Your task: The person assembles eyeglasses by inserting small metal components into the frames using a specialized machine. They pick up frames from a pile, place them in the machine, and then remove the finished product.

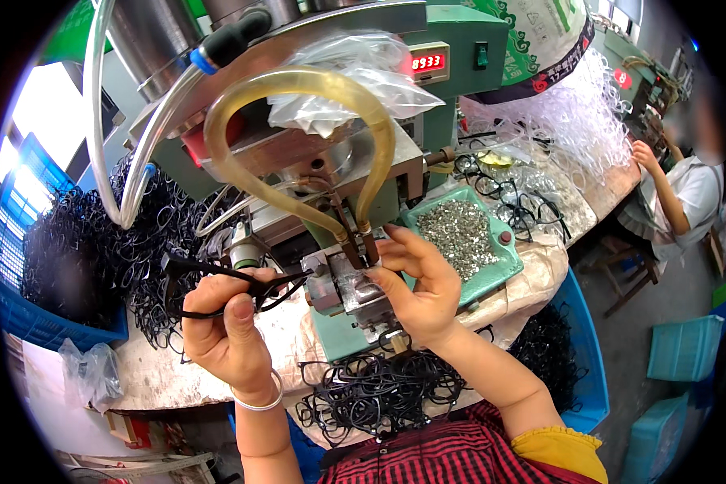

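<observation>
A black eyeglass frame (pixel 187 264) is pinched between the thumb and fingers of my left hand (pixel 232 335). One slim end of it reaches right, to the metal fixture (pixel 324 289) of the bench press. My right hand (pixel 424 292) is at the right side of this fixture. Its thumb and index finger come together beside the copper-coloured electrodes (pixel 368 247); whatever lies between the fingertips is too small to make out. Just right of that hand, a green tray (pixel 477 292) holds many small silvery metal pieces (pixel 458 234).
Black eyeglass frames (pixel 379 395) are heaped at the table's near edge. More fill a blue crate (pixel 64 327) at left. A yellowish hose (pixel 298 79) loops above the fixture. Clear plastic parts (pixel 573 113) are piled far right, near another person (pixel 686 189) working.
</observation>
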`<state>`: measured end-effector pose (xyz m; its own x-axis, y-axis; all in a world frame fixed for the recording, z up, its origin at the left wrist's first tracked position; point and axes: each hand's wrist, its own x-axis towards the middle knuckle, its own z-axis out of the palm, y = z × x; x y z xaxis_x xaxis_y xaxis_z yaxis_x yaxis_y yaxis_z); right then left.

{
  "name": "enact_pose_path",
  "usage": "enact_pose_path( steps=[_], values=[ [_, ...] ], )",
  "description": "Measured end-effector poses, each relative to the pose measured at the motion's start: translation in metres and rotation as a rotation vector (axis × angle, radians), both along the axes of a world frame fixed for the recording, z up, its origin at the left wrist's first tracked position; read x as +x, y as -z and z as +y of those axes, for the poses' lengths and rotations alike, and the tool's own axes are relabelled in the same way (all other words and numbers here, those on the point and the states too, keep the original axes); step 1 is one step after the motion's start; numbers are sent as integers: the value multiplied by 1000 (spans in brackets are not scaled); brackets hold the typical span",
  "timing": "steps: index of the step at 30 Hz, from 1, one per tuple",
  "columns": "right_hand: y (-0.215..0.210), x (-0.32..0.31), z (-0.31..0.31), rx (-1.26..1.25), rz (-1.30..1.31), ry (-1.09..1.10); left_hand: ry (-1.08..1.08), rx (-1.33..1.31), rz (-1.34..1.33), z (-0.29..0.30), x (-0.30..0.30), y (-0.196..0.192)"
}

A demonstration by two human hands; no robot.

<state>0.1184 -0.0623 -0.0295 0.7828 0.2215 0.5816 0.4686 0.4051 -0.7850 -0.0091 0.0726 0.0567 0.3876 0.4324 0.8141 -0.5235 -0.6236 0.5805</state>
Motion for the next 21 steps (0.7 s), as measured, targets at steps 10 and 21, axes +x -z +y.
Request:
enact_pose_path(
  steps=[10, 21],
  values=[
    [-61, -16, -31, -55, 552, -427, 81, -60, 64, -10, -4, -5],
    [-40, 7, -30, -570, -238, 104, 111, 348, 137, -33, -10, 17]
  ],
)
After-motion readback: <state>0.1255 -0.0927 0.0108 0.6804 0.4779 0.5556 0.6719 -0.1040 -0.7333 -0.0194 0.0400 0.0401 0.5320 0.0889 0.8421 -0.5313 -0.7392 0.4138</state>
